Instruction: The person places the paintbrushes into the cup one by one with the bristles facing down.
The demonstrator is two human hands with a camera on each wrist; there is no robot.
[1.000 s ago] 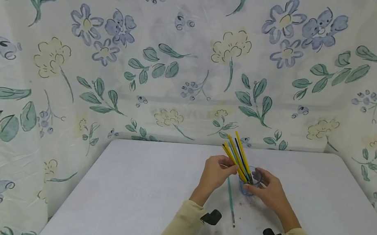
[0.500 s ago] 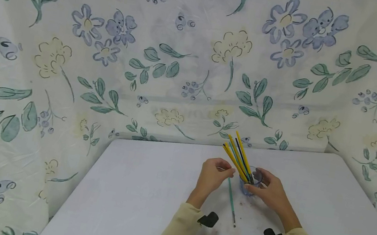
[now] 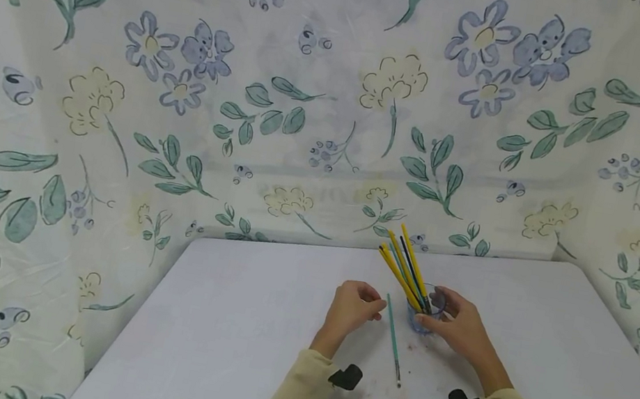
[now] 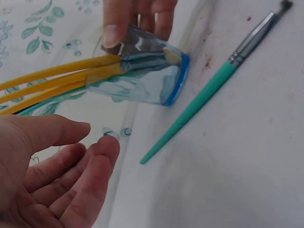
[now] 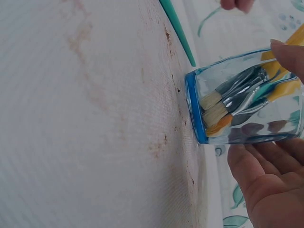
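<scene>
A clear cup with a blue base holds several paintbrushes, bristles down, with yellow, teal and dark handles leaning left out of it. My right hand grips the cup from the right, thumb at the near side and fingers round the far side. Left of the cup, a teal-handled paintbrush lies on the table, its bristle end toward me. My left hand hovers beside that brush's handle tip. In the left wrist view its fingers are loosely bent, apart from the thumb, with nothing between them.
The white table has small reddish-brown stains and specks in front of the cup. A floral sheet hangs behind and along both sides of it. Black wrist-worn devices sit at both sleeves.
My left hand has drawn away from the brushes in the cup, moving left and toward me, beside the lying brush's tip. My right hand stays on the cup.
</scene>
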